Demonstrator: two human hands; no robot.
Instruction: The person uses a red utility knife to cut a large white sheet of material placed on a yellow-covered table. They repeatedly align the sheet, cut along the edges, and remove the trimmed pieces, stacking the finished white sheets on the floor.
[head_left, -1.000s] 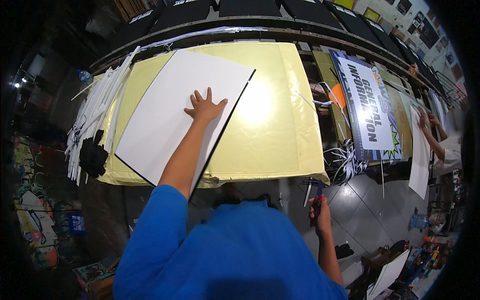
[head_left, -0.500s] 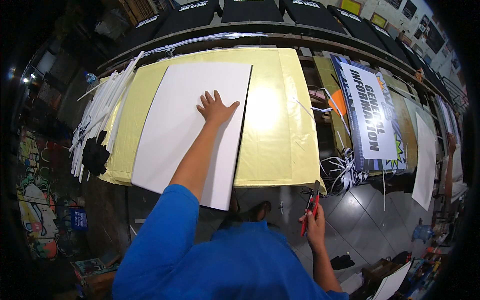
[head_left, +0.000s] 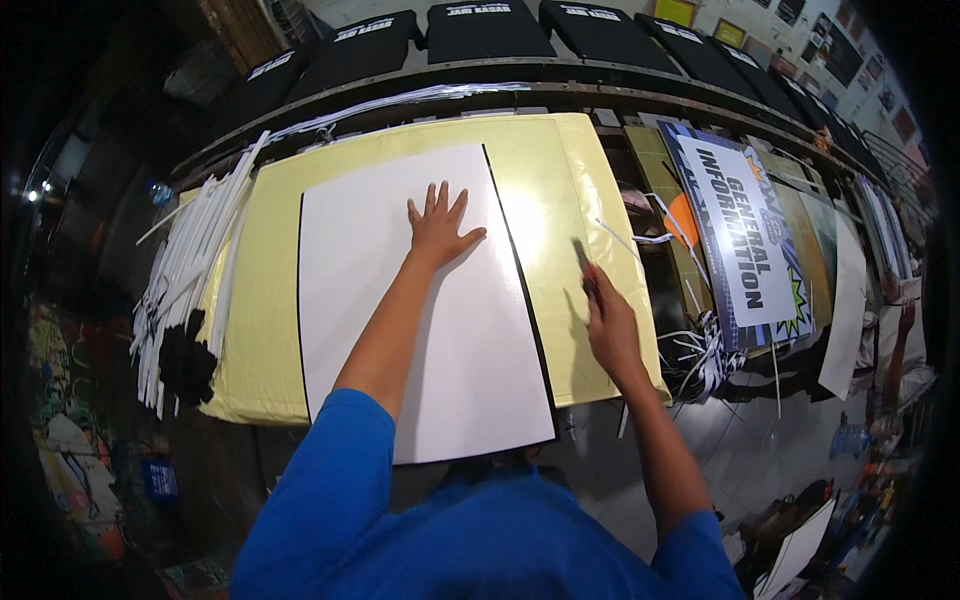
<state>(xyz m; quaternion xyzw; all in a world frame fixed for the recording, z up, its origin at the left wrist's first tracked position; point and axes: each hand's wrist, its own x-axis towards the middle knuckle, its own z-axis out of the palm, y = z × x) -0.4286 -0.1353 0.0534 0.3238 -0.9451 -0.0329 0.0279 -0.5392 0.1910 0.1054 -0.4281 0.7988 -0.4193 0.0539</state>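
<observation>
My left hand (head_left: pixel 440 228) is spread open, pressed flat on a large white board (head_left: pixel 355 285) with dark edging along its long sides. The board lies on a yellow-covered work surface (head_left: pixel 270 250), overhanging the near edge. Right of the board, my right hand (head_left: pixel 612 332) grips a red and black utility knife (head_left: pixel 590 277) above the yellow cover, with the blade end pointing away from me.
White strips (head_left: pixel 200 240) and a black cloth (head_left: pixel 187 370) lie at the left. Printed boards (head_left: pixel 725 240) and tangled strips (head_left: pixel 700 365) are on the right, where another person (head_left: pixel 895 350) works. Black panels (head_left: pixel 488 30) line the far side, beyond a rail.
My right hand has risen from below the table edge to over the yellow surface, carrying the knife. The white board has rotated straighter and shifted rightward and nearer, with my left hand on it.
</observation>
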